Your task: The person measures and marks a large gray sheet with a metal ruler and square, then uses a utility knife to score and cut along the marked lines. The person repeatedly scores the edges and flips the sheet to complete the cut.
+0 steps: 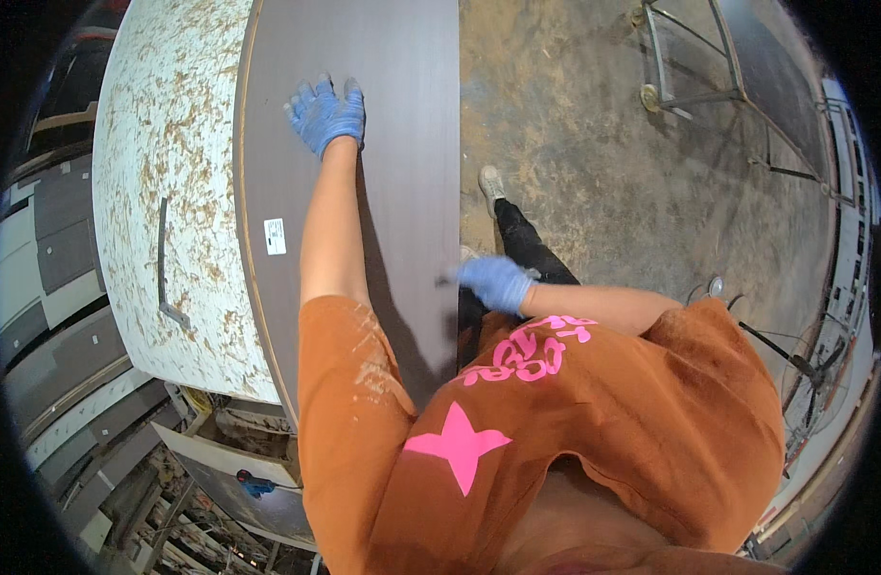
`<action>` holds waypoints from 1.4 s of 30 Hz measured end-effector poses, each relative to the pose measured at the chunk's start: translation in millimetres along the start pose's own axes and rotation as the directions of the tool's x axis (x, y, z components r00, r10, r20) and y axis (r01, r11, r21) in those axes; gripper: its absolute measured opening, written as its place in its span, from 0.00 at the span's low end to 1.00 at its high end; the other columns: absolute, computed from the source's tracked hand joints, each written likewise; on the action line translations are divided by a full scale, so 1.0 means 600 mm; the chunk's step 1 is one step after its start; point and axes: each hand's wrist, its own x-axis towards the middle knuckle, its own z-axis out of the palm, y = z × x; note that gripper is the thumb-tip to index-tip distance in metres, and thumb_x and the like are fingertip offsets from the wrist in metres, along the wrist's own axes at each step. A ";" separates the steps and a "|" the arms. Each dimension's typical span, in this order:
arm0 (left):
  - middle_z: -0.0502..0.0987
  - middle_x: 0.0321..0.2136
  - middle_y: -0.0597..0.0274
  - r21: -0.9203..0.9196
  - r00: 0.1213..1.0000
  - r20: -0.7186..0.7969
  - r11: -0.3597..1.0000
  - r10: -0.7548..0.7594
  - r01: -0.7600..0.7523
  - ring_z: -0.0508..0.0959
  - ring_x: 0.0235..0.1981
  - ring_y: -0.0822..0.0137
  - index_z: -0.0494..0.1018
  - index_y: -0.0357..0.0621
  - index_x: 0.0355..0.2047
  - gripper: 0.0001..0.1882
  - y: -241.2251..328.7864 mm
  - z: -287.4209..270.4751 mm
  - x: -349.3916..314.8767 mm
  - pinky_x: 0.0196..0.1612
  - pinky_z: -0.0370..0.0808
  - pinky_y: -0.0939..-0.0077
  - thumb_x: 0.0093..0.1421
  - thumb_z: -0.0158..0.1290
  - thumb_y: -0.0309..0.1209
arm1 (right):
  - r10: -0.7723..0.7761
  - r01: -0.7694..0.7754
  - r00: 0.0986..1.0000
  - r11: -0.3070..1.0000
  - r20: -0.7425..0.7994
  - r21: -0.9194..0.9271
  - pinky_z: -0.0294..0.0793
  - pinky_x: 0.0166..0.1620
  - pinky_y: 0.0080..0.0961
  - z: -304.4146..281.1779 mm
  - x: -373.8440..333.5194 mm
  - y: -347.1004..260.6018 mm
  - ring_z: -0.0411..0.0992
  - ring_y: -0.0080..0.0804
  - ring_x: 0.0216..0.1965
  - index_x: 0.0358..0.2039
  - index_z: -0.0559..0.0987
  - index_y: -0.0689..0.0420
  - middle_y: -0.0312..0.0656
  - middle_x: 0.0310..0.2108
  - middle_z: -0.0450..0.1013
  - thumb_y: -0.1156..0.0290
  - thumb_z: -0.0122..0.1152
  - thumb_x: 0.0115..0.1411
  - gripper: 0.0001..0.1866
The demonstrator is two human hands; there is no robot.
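Note:
A long dark grey-brown panel [402,105] lies in front of me, with a white label [274,237] stuck near its left edge. My left hand [327,117], in a blue glove with grey fingertips, rests flat on the panel, fingers spread. Close to the panel's right edge is my right hand [498,284], also blue-gloved. Its fingers are curled and slightly smeared by motion; a small dark shape shows at their front, too blurred to name. Left of the panel, an L-shaped metal square [163,259] lies on the scuffed white tabletop [196,125].
A metal-framed cart [695,100] on casters stands on the stained concrete floor [594,192] at the right. Stacked boards [67,225] line the far left. Below the table, a blue-and-black tool [255,482] sits by a wooden bin [231,450]. Thin stands [812,374] rise at the right.

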 end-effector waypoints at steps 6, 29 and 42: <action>0.64 0.59 0.49 -0.049 0.971 0.053 0.972 0.233 -0.231 0.60 0.61 0.50 0.69 0.51 0.57 0.30 -0.028 -0.037 -0.167 0.68 0.44 0.55 0.59 0.44 0.53 | -0.094 0.153 0.878 0.984 -0.470 0.089 0.69 0.56 0.30 -0.012 0.032 0.084 0.70 0.39 0.54 0.59 0.70 0.42 0.40 0.54 0.72 0.86 0.44 0.55 0.33; 0.59 0.62 0.48 0.010 0.988 0.099 0.993 0.115 -0.117 0.58 0.62 0.46 0.65 0.53 0.59 0.32 -0.242 -0.193 -0.678 0.67 0.44 0.50 0.54 0.52 0.48 | 0.001 0.004 0.843 1.000 -0.538 0.008 0.74 0.52 0.33 0.047 0.015 0.050 0.72 0.40 0.52 0.59 0.69 0.44 0.43 0.54 0.71 0.79 0.48 0.59 0.27; 0.60 0.62 0.47 0.008 0.990 0.053 0.991 0.132 -0.133 0.58 0.63 0.48 0.67 0.54 0.58 0.31 -0.243 -0.178 -0.691 0.68 0.44 0.52 0.56 0.49 0.51 | -0.018 -0.113 0.887 0.960 0.462 0.256 0.64 0.58 0.42 0.593 -0.234 -0.223 0.70 0.48 0.53 0.54 0.74 0.49 0.49 0.53 0.71 0.46 0.42 0.64 0.27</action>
